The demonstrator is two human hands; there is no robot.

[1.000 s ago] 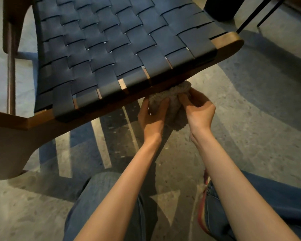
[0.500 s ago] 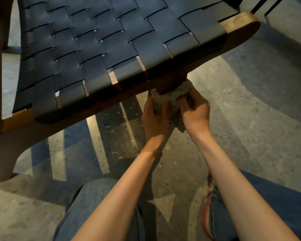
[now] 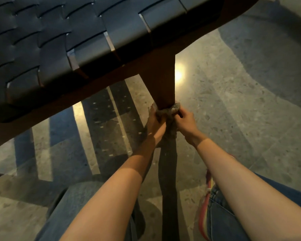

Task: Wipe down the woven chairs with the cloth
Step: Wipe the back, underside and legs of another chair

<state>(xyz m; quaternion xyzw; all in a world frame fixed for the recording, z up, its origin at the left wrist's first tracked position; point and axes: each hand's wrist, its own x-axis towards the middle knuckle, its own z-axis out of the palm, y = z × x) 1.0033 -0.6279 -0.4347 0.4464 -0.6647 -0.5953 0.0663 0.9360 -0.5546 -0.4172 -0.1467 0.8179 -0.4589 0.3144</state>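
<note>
Dark navy basket-weave seat, brown wooden leg, grey cloth, speckled floor

bare forearms, blue jeans, possibly red-trimmed shoe

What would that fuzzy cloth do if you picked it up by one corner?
Probably flop: the cloth wraps snugly round the chair leg, and a loose end hangs between the left hand and right hand, so it looks soft, not stiff. It is likely light, since it bunches up small. Its fuzzy surface probably grips rather than slips.
</note>
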